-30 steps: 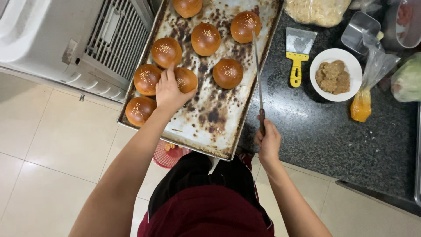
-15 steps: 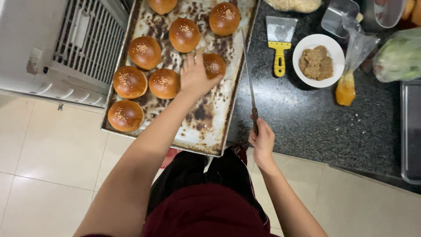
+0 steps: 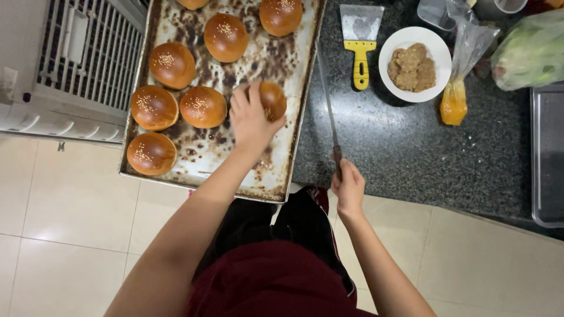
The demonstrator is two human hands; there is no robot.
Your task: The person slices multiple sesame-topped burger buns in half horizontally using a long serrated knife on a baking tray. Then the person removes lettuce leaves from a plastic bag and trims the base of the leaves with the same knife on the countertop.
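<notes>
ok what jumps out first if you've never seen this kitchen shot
The scorched baking tray of glossy sesame buns fills the upper left, and the left hand grips one bun at its right side. Beside the tray, the right hand holds a long knife over the dark counter.

The left hand (image 3: 251, 120) reaches forward on an outstretched bare arm, fingers cupped downward; the right hand (image 3: 348, 186) stays lower — fist closed, wrist straight.
</notes>
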